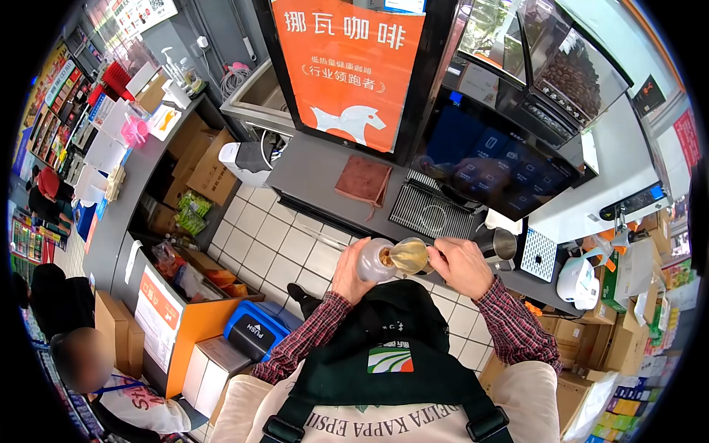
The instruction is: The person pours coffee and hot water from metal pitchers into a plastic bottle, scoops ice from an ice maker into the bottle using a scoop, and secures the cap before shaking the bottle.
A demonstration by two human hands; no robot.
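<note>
In front of the apron, my left hand [348, 272] is wrapped round a clear, whitish bottle [375, 261], tilted with its opening toward the right. My right hand [461, 264] grips the handle of a small metal jug [412, 255], whose golden-brown inside faces me. The jug's lip is at the bottle's mouth, where something brown shows. Just beyond the hands lies a black drip grate [425, 214] on the grey counter, with a folded brown cloth [363, 181] to its left.
A coffee machine with a dark screen [495, 159] stands beyond the grate. To its right are a metal pitcher [502, 244] and a white device [578, 283]. A blue bin [255, 330] stands at lower left. A person [122, 384] is at far left.
</note>
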